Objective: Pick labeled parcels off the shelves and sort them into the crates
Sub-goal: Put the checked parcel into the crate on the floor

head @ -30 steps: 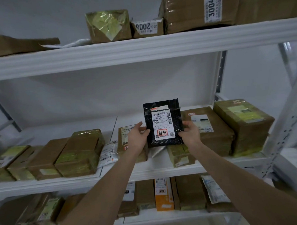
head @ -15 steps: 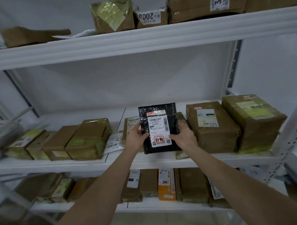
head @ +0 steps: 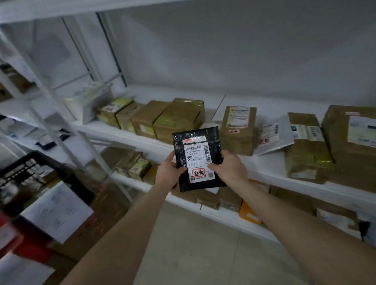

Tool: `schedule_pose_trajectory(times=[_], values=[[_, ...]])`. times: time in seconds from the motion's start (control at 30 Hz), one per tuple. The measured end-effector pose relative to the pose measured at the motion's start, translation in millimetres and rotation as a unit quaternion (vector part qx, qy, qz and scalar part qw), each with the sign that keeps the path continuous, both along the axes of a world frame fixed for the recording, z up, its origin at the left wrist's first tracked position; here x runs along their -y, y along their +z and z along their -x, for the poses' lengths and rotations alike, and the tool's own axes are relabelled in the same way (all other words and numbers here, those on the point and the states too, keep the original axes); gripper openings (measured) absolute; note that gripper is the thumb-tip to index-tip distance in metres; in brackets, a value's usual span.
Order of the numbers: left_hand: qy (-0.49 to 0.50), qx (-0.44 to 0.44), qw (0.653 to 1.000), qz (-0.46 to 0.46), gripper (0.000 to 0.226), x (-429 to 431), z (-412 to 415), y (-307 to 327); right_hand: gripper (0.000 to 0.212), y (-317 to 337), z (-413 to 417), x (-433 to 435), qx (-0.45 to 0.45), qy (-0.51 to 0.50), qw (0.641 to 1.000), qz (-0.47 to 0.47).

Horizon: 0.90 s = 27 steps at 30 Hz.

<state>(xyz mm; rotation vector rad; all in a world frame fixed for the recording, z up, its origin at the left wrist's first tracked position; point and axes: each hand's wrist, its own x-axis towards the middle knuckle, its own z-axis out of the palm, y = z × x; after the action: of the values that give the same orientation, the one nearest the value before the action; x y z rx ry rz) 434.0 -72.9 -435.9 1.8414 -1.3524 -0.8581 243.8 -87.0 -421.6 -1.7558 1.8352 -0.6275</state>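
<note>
Carrying now: my left hand and right hand pinch the black labelled mailer by its sides, dead centre, and next I reckon it swings toward the black crate at nine o'clock.

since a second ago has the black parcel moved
Yes. The parcel has come left and out: it was right of the upright box above the shelf, and now sits left of it, dipping below the shelf's front edge.
</note>
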Motion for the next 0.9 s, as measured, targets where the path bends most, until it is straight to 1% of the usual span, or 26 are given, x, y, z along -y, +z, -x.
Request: schedule_pose_trajectory(times=[0.13,0.27,0.33,0.4,0.47,0.53,0.7,0.9], values=[[0.044,-0.019,0.999,-0.016,0.062,-20,-68,-20,0.039,-19,-71,1,-0.01,0.046,0.999,-0.012],[0.096,-0.035,0.993,-0.056,0.072,-35,-145,-36,0.04,-37,-151,1,-0.021,0.086,0.995,-0.036],[0.11,-0.033,0.991,-0.067,0.074,-42,-185,-42,0.039,-43,-192,2,-0.026,0.1,0.994,-0.045],[0.122,-0.023,0.99,-0.062,0.071,-50,-224,-48,0.041,-48,-234,3,-0.021,0.118,0.991,-0.052],[0.14,-0.032,0.988,-0.05,0.069,-61,-260,-53,0.04,-53,-275,2,-0.017,0.143,0.988,-0.059],[0.171,-0.053,0.983,-0.047,0.067,-72,-293,-57,0.038,-57,-314,-1,-0.019,0.162,0.985,-0.064],[0.262,-0.067,0.961,-0.052,0.069,-101,-369,-59,0.039,-61,-406,-5,-0.026,0.228,0.971,-0.06],[0.332,-0.012,0.94,-0.075,0.07,-130,-458,-65,0.033,-74,-517,-2,-0.029,0.309,0.948,-0.065]])
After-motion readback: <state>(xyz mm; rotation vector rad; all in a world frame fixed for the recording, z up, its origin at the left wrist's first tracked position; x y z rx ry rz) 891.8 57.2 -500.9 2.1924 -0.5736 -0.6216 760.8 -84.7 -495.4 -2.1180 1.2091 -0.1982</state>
